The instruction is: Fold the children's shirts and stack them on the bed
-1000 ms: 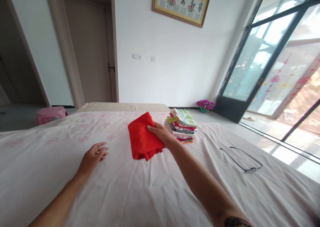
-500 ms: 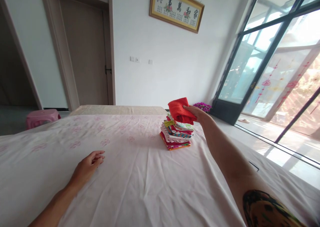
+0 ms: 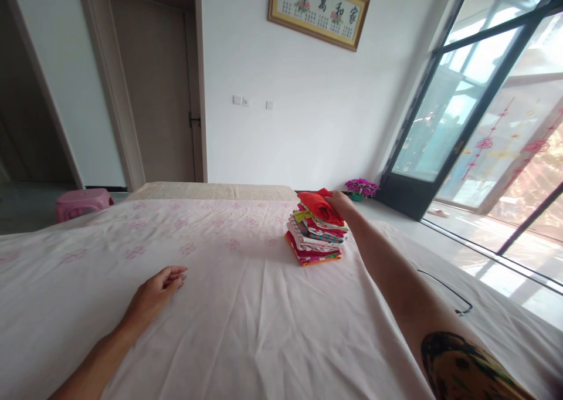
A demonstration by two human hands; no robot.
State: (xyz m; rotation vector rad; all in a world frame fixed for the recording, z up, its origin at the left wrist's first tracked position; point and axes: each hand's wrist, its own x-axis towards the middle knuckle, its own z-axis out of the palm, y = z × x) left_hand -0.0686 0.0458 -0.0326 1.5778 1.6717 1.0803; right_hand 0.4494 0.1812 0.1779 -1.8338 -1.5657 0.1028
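A right hand [image 3: 342,203] touches the far right edge of a bright red folded cloth [image 3: 321,207], its grip partly hidden and impossible to tell; the left [image 3: 160,284] lies loosely curled. Plain and softly rumpled, the cloth tops a patterned stack [image 3: 317,243], long axis slanting from far left to near right, on a pale floral sheet [image 3: 211,318]. Purple flowers [image 3: 361,186] stand beyond.

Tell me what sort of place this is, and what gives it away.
Most likely a room in a home: framed calligraphy hangs on the wall, a pink stool stands on the floor, and a stack of folded cloths sits on a flower-patterned sheet.
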